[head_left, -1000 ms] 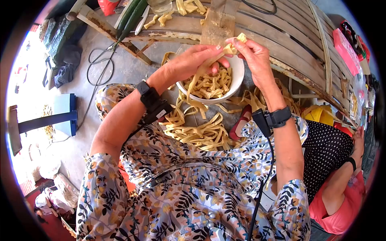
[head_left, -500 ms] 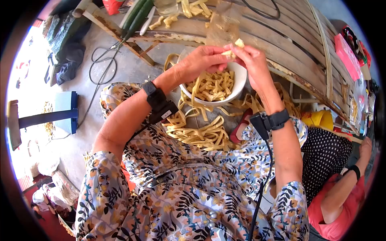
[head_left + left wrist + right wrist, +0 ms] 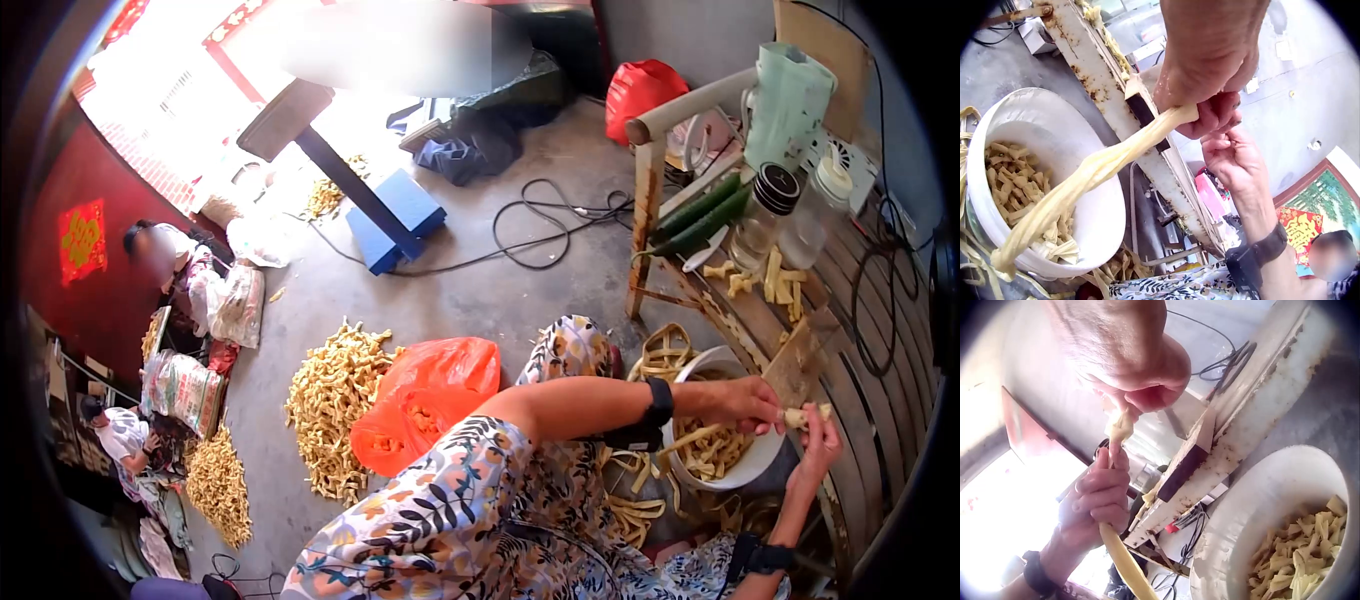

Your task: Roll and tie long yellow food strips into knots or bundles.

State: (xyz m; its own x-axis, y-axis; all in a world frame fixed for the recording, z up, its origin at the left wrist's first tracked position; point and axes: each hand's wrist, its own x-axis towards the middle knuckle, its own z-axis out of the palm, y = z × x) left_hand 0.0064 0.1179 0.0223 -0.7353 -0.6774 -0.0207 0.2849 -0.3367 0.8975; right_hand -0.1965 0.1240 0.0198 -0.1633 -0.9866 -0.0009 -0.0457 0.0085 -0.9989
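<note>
Over the bench's edge, my left hand and right hand meet at a knotted end of a yellow tofu-skin strip. The fingertips of the right hand pinch this knot from one side. Curled left fingers grip the strip just beside it, and the long tail hangs from that hand past the bucket. Below the hands stands a white bucket partly filled with short knotted pieces. Part of the right fingertips is hidden behind the hand in the left wrist view.
A rusty slatted bench bears a small wooden board, cucumbers and jars. Loose strips lie by the bucket. Piles of knots, a red bag and a blue platform scale stand on the floor.
The head view has swung left, so the bucket and hands now appear farther right and more floor shows. Both hands stay together at the knotted end of the strip.
</note>
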